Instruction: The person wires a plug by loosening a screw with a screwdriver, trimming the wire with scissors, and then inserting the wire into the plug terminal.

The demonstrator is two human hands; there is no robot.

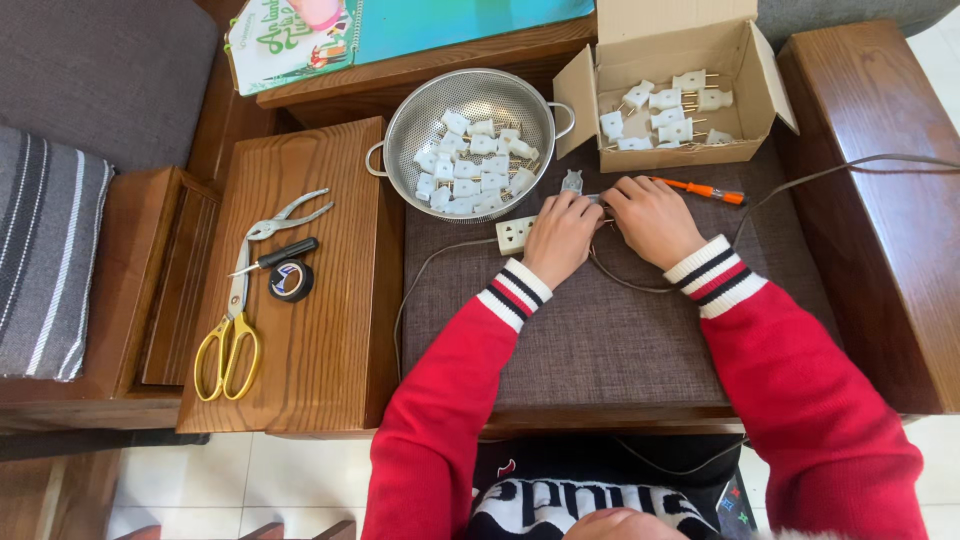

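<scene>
Two red sleeves with striped cuffs come up from the bottom edge onto a brown-grey cushion (600, 340). Left hand (560, 238) lies knuckles up on the cushion, fingers curled down and bunched together over one end of a white power strip (514, 235); what the fingertips pinch, cannot tell. Right hand (652, 220) sits just beside it, nearly touching, fingers also curled and close together over the same spot, contents hidden. A thin grey cable (625, 285) loops under both wrists and runs off right over the wooden armrest (880, 210); another stretch trails left from the strip down the cushion.

Just beyond the knuckles lies a small grey plug (572, 182), and an orange-handled screwdriver (705, 190) by the right fingertips.

Left, on a wooden board (320, 330): yellow-handled scissors (230, 350), a roll of black tape (291, 281), a small black-handled screwdriver (278, 256), silver pliers (285, 218).

Farther back, a metal colander (400, 125) full of white plugs (470, 165), touching the cushion's far edge. Right of it, an open cardboard box (745, 55) holding more white plugs with brass pins (665, 115). Top left, a colourful spiral-bound calendar (400, 30) on the wooden ledge. Striped grey blanket (45, 260) at far left.
</scene>
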